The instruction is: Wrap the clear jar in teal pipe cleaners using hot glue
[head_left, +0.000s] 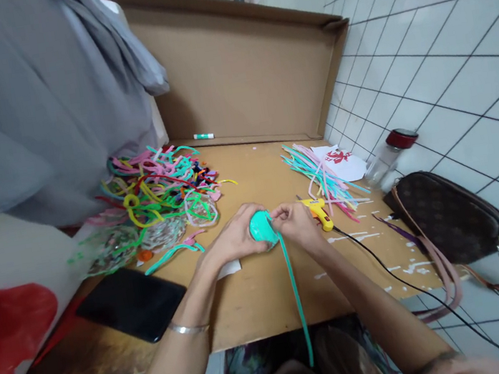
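My left hand (241, 232) is wrapped round a small turquoise round piece (262, 229), its flat face turned up toward me. At that piece's right edge, the fingers of my right hand (293, 221) pinch a turquoise pipe cleaner (294, 287), whose long end hangs down past the table's front edge. Just beyond my right hand lies a yellow hot glue gun (320, 212), partly hidden by the hand, with a black cord (379, 258) running off to the lower right.
A tangled heap of coloured pipe cleaners (159, 188) lies at left, with a black tablet-like slab (131, 303) nearer. At right are straight pipe cleaners (317, 170), a clear bottle with a red lid (391, 155) and a brown bag (448, 215). A cardboard box wall (240, 68) stands behind.
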### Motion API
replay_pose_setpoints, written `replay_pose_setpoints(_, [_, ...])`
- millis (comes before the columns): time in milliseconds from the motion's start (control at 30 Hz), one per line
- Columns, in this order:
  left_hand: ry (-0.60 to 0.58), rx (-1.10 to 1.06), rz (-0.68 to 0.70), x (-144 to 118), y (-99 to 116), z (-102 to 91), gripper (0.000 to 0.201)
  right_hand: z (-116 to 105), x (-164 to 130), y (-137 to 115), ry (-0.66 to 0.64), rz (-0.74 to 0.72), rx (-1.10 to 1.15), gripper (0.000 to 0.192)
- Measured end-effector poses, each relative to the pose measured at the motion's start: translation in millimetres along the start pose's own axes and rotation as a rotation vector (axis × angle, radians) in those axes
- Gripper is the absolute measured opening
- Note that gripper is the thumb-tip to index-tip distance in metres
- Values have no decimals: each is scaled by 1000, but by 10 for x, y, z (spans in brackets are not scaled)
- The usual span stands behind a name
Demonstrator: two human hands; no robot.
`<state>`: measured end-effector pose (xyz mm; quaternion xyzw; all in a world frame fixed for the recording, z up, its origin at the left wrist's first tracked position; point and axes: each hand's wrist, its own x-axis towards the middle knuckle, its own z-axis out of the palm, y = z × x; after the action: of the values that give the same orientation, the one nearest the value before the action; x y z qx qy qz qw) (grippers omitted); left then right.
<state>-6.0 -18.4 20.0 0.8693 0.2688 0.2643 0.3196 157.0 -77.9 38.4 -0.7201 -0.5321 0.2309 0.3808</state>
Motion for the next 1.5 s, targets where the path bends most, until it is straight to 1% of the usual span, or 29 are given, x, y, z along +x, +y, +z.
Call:
replay_pose_setpoints(167, [-8, -7, -24, 1, 49, -13, 62, -24, 48, 38, -49, 32, 158, 15])
replay_pose_setpoints(333, [-6, -10, -21, 8, 58, -15, 65, -80, 49, -49, -118, 147, 327, 11])
replay_pose_setpoints(433, [-12, -16, -27, 5, 51, -18, 66, -104, 33, -80, -161, 187, 398, 7])
replay_pose_setpoints(633, [-27, -9, -9, 1, 7, -24, 65, -132, 5, -50, -210, 218, 459, 3])
replay_pose_setpoints(833, [-45, 2, 20, 1, -45, -30, 66, -113, -35, -22, -287, 248, 507, 10])
replay_pose_setpoints(933, [-50, 3, 4, -3, -43, -45, 66, -106, -58, 25, -323, 211, 491, 14])
replay_pose_setpoints(967, [-48, 3, -9, -4, -42, -50, 66, -119, -62, 52, -308, 170, 452, 15])
replay_pose_setpoints(1000, [-45, 3, -28, -5, -41, -55, 67, -144, -64, 87, -259, 113, 386, 17])
replay_pose_setpoints(1033, [-42, 5, -46, -5, -41, -58, 68, -182, -63, 130, -174, 50, 287, 19])
replay_pose_setpoints(1100, [-40, 12, -73, -3, -48, -63, 70, -292, -49, 241, 66, -53, 4, 24])
replay_pose_setpoints(1167, [-42, 16, -82, 1, -58, -62, 70, -416, -19, 374, 250, -46, -352, 30])
replay_pose_setpoints(1200, [-44, 14, -80, 3, -63, -61, 71, -469, 3, 444, 286, -12, -510, 33])
replay_pose_setpoints(1267, [-47, 10, -80, 7, -72, -59, 71, -532, 58, 571, 254, 92, -736, 42])
replay_pose_setpoints(1333, [-50, 7, -96, 10, -80, -57, 71, -534, 121, 670, 197, 177, -835, 52])
replay_pose_setpoints(1433, [-45, 8, -107, 11, -98, -58, 74, -468, 206, 755, 187, 239, -855, 62])
replay_pose_setpoints(1500, [-39, 16, -76, 9, -108, -65, 74, -428, 238, 782, 198, 274, -835, 62])
